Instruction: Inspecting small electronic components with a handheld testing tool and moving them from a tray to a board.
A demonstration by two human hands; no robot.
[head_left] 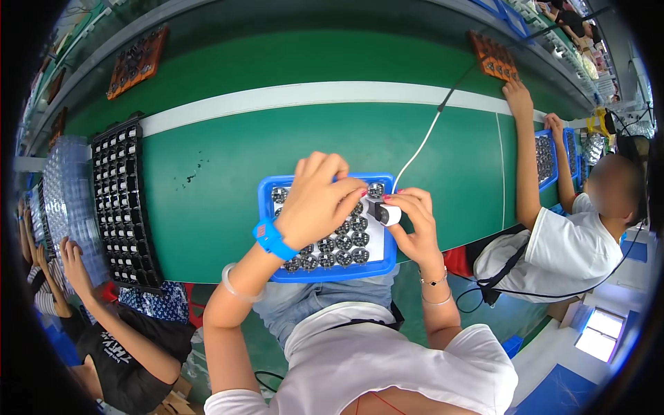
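Note:
My right hand (417,223) grips a small white-and-black rounded device (385,213) above the right side of a blue tray (325,275). Thumb and fingertips of my left hand (312,198) are pinched together just left of the device. Whatever they hold, if anything, is too small to make out. Inside the tray, several round black parts (344,242) lie in rows on a white sheet, some of them hidden beneath my left hand. A white cable (419,153) comes down from the upper right and ends near the device; where it joins is hidden.
A black rack of white pieces (119,204) stands at the left, beside stacked clear plastic trays (69,200). Orange fixtures (138,62) sit along the far side of the green bench (228,159). Co-workers sit on both sides; the right one reaches toward another orange fixture (493,57).

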